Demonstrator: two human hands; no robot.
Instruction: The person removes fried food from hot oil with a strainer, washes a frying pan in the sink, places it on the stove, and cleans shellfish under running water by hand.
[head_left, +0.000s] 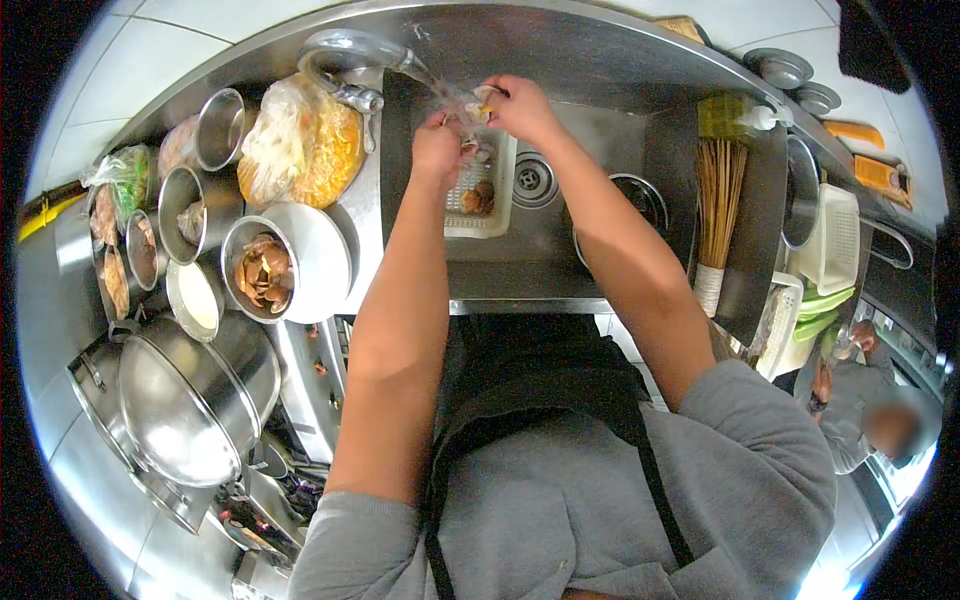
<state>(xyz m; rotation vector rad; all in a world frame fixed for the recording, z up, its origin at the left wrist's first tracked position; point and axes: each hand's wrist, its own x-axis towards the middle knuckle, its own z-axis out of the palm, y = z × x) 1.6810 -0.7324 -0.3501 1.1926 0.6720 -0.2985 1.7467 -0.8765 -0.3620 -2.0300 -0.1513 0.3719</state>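
Under the running faucet (pixel 350 45), my left hand (pixel 438 148) and my right hand (pixel 522 108) meet above a white plastic basket (pixel 505 200) in the sink. Between them is a small pale and yellow food piece (pixel 482 108), pinched by the right fingers. The left fingers are curled round something pinkish and wet, blurred by water; its kind is unclear. Several brown food pieces (pixel 478 198) lie in the basket below, and the left hand partly covers its far end. To the left, a steel bowl (pixel 283 312) contains similar brown pieces.
The drain (pixel 535 180) lies right of the basket. Bamboo skewers (pixel 720 190) stand at the sink's right side. Bagged yellow food (pixel 325 150) and steel bowls crowd the left counter, with a large pot (pixel 180 400) nearer. A co-worker (pixel 865 400) stands far right.
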